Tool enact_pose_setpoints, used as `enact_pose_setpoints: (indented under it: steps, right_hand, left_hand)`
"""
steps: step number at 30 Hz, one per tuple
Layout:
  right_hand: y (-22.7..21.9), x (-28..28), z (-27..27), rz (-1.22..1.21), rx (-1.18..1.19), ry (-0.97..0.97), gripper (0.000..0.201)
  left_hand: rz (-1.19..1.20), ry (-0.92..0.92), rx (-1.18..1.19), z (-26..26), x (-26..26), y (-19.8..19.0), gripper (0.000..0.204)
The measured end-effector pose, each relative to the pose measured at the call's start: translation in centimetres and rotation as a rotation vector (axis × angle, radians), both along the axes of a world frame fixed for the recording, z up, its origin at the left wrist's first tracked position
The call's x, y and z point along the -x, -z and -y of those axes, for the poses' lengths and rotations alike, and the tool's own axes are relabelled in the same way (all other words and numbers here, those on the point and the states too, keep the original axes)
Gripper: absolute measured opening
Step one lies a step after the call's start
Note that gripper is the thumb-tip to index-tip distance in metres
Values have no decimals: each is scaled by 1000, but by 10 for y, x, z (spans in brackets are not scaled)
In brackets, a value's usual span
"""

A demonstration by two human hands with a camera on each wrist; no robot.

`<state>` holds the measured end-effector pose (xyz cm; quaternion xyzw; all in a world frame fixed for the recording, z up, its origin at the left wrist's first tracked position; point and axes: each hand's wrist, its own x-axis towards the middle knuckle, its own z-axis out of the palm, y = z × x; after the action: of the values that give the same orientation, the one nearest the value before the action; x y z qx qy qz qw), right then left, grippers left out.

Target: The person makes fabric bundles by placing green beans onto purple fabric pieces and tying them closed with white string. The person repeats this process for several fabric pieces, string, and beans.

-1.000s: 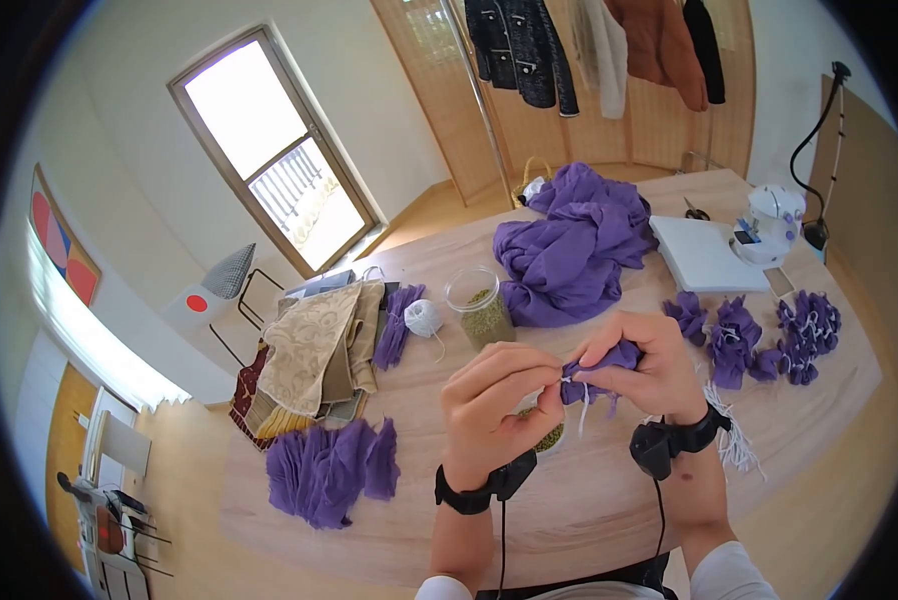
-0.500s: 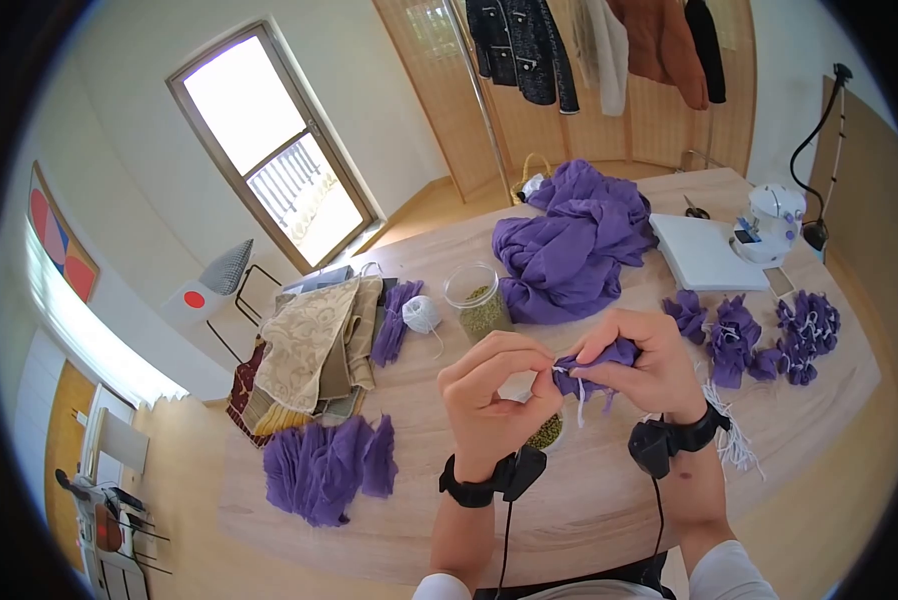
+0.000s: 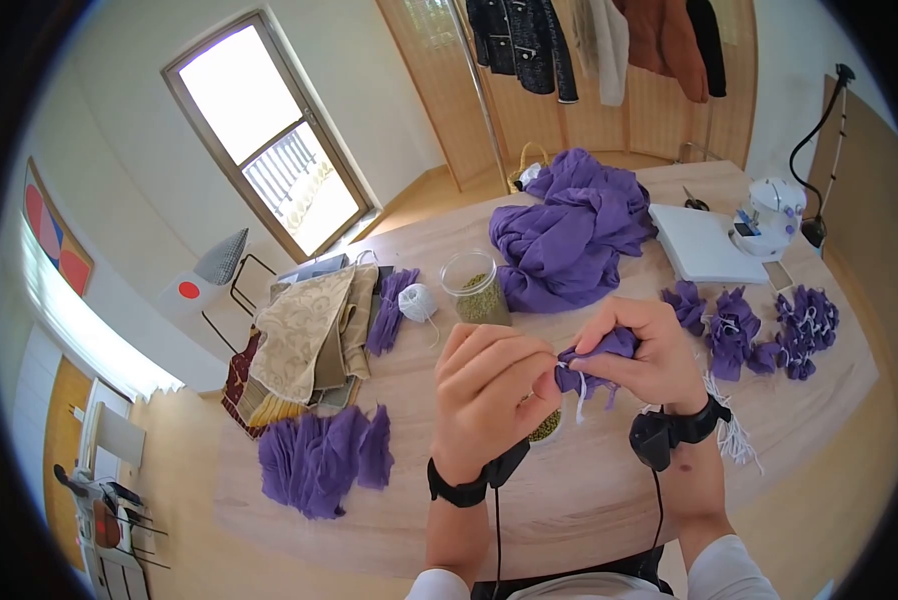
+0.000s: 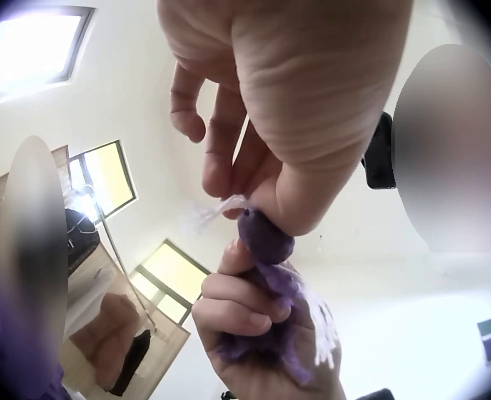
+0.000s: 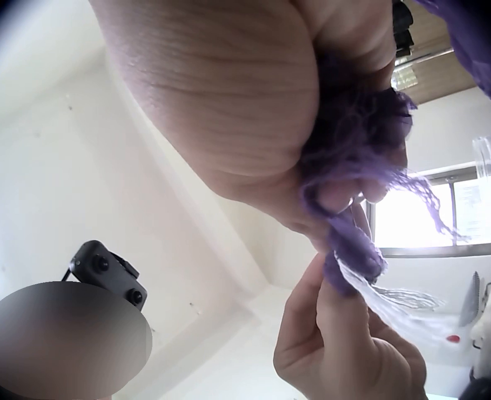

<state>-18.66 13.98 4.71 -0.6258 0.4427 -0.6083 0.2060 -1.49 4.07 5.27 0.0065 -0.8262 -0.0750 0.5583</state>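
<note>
Both hands work on a small bunch of purple cloth (image 3: 611, 343) tied with white string (image 3: 581, 382), held above the table. My right hand (image 3: 661, 350) grips the gathered cloth, whose frayed edge (image 5: 358, 171) hangs out below the palm in the right wrist view. From the bunch a small rounded purple knob (image 4: 264, 238) sticks out toward my left hand (image 3: 487, 395). The left thumb and forefinger pinch at the knob's tip, where a white string end (image 4: 216, 208) shows; other strands (image 4: 320, 329) trail by the right hand.
A jar of green grains (image 3: 479, 290) stands behind the hands; a smaller container (image 3: 546, 428) is partly hidden beneath them. Purple strips (image 3: 314, 460) and fabric samples (image 3: 294, 340) lie left. Finished-looking purple bunches (image 3: 734, 335) and a sewing machine (image 3: 769, 220) are right; heaped purple cloth (image 3: 569, 240) lies behind.
My left hand has shifted slightly left and rolled, showing more of its back. My right hand keeps its grip on the purple cloth. The head view has tilted a little.
</note>
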Motion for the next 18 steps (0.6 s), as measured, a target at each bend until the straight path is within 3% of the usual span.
enact_pose_setpoints:
  steps: [4,7,13,16,18]
  right_hand:
    - [1,3,0,-39,-14,2,12]
    - [0,4,-2,-21,-4,-12,12]
    - [0,5,-1,-31,-27,-12,13]
    - [0,3,-1,-21,-43,-15,12]
    - [0,4,-1,-30,-38,-31,12]
  left_hand:
    - [-71,102,-275,3,7,13,23]
    - [-3,219,-352,4,6,10,22]
    - [26,132,-50,6,2,3,21]
    - [-21,69,-48,8,4,8,21]
    - [-67,140,-261,9,6,14,20]
